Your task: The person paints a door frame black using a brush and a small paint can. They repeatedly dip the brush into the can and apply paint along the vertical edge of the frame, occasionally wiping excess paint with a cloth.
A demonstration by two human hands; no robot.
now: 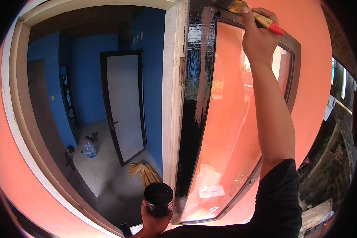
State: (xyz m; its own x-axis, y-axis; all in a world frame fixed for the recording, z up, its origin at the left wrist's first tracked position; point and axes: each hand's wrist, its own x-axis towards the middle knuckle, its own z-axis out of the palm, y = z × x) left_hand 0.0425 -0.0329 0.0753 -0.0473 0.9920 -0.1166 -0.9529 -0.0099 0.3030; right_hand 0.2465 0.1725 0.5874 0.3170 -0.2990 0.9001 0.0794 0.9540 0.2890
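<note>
My right hand [258, 33] is raised high and grips a paintbrush [253, 15] with a red and yellow handle. Its bristles press on the top rail of an open window sash [197, 99], whose hinge-side frame is coated in glossy black paint. The glass pane [234, 131] reflects the salmon wall. Low down, my left hand [154, 220] holds a small round can [158, 198] of black paint, just left of the sash's bottom corner.
The white window frame [171, 91] opens into a blue-walled room with a dark-framed door [123, 107]. On its floor lie a plastic bottle [89, 147] and a yellowish cloth [144, 171]. The salmon outer wall [313, 79] surrounds the window; timber and rubble sit at right.
</note>
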